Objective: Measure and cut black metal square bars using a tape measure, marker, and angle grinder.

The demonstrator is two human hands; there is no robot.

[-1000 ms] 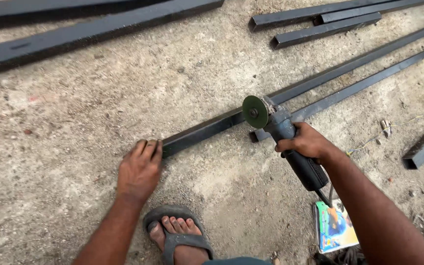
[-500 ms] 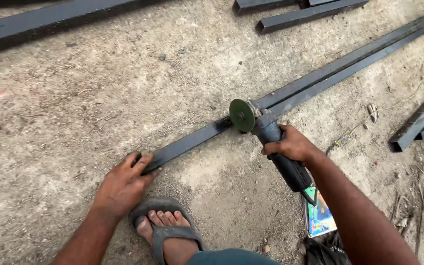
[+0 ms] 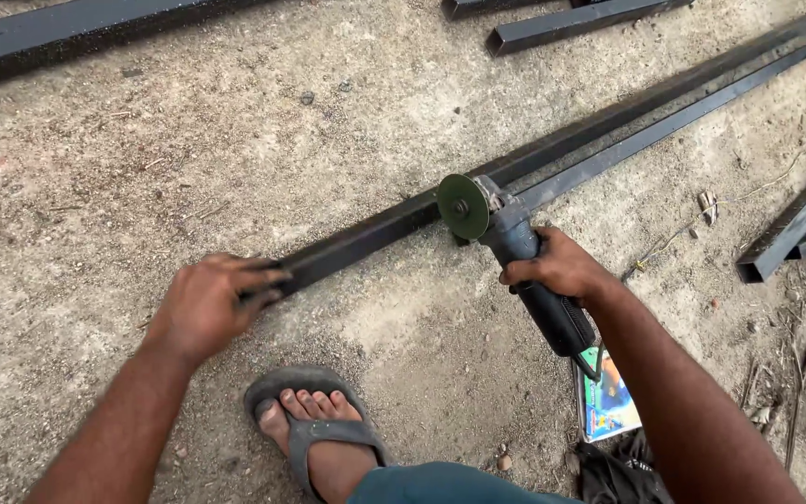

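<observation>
Bare sandy ground (image 3: 235, 140) is lying under everything. Nearest, a sandalled foot (image 3: 314, 434) is planted below the left hand (image 3: 207, 303), whose grip is clamping the near end of a long dark steel tube (image 3: 366, 238). The right hand (image 3: 562, 266) is gripping a grinder (image 3: 515, 247) tightly, its disc (image 3: 462, 207) touching the tube farther along.

Your left hand (image 3: 205, 306) reaches forward from the lower left, palm down, fingers (image 3: 258, 280) curled toward the right and pressed flat. Your right hand (image 3: 560, 268) comes in from the lower right on a bare, nearly straight forearm, fist closed tight, knuckles up. Your sandalled foot (image 3: 314, 431) is planted between both arms.
</observation>
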